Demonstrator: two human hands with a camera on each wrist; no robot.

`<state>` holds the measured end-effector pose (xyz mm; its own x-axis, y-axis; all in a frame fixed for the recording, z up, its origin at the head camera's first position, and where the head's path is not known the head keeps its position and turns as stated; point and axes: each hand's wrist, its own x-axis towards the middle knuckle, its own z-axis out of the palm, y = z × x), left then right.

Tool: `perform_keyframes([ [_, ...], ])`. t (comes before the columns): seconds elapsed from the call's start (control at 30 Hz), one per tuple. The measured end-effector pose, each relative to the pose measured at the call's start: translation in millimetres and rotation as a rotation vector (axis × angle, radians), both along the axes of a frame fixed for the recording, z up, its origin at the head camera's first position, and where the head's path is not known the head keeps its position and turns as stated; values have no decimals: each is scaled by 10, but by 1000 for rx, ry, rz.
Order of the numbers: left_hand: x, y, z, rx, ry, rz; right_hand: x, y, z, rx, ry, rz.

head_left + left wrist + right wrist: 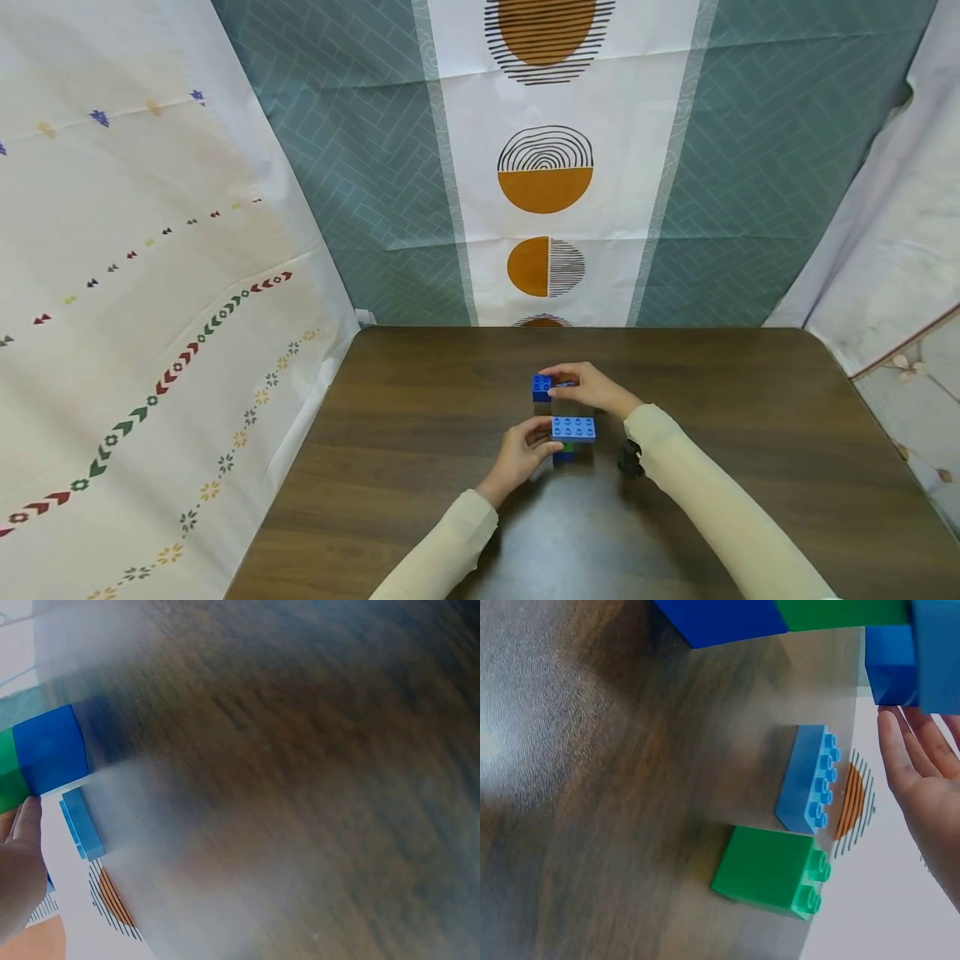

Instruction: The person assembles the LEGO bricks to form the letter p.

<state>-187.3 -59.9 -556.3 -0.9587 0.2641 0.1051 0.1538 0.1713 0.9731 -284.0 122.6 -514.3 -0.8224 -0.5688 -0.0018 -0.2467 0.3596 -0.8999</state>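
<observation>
Stack (573, 433), three blocks high, appears joined, left hand (516, 457) gripping it; at its eleven o'clock, right hand (596, 390) pinches dark blue block (541, 388), unattached; light blue block (801, 780), green block (765, 868) sit loose

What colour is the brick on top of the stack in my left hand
Light blue; that top brick shows best in the head view.

Two dark blue blocks (542, 388), two green blocks (769, 866) and two light blue blocks (573, 429) make six. Two sets of fingers (932, 742), two sleeves (442, 546) and one worktop (390, 417) show, with four printed circles (545, 187) on one teal-and-white cloth (337, 167).
</observation>
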Motion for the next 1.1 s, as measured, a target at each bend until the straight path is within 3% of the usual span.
perform_keyframes([
  [0.13,13,11,51,-15,-12,12,-5,39,27,-3,23,-4],
  [0.43,-38,-6,-73,-19,-34,15,29,160,103,-11,51,-14],
  [1.1,-18,-3,-43,-26,-45,4,234,429,312,-34,63,-13],
])
